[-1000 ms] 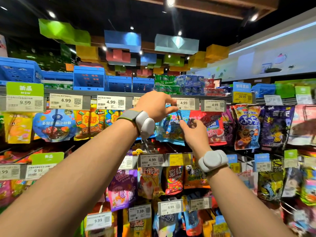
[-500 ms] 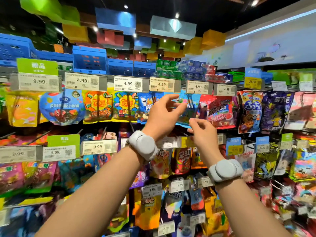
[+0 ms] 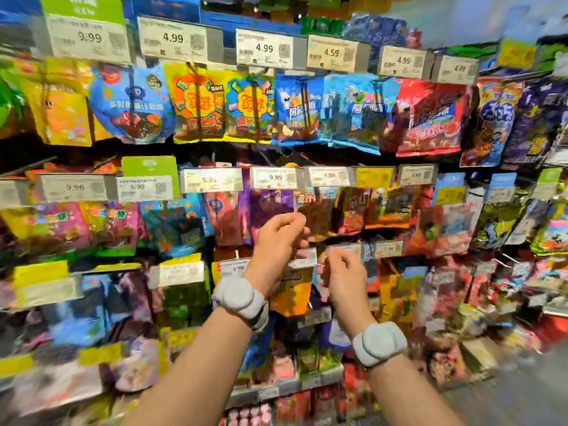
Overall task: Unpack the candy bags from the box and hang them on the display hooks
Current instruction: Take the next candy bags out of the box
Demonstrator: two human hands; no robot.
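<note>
Left hand (image 3: 281, 241): raised in front of the middle rows, fingers loosely curled, nothing visible in the grip; blur makes a small pinched item impossible to rule out.
Right hand (image 3: 339, 272): just beside and slightly below the left, fingers also loosely curled, grip apparently empty.
Candy bag just hung (image 3: 358, 113): light-blue bag on the top row, under the 4.59 tag (image 3: 333, 53), hanging upright, long axis vertical, well above both hands.
Neighbouring blue bag (image 3: 299, 107): same design, immediately to its left on the next hook.
Box: not in view; presumably below the frame.
Key relation: hung bag up and a little right of both hands, touching neither; both hands about equally far, left hand marginally nearer by height.
Next move, judged: reach down to the box for another bag; no bag between the hands now.
Change from earlier: both hands were up at the top row, fingertips at the blue bag's header by the hook; now lowered to the third row and off the bag.
View change: camera tipped downward, ceiling gone from sight, heavy motion blur across the shelves (image 3: 276, 392).
Wrist bands (image 3: 241, 298): grey, one on each wrist, unchanged.
</note>
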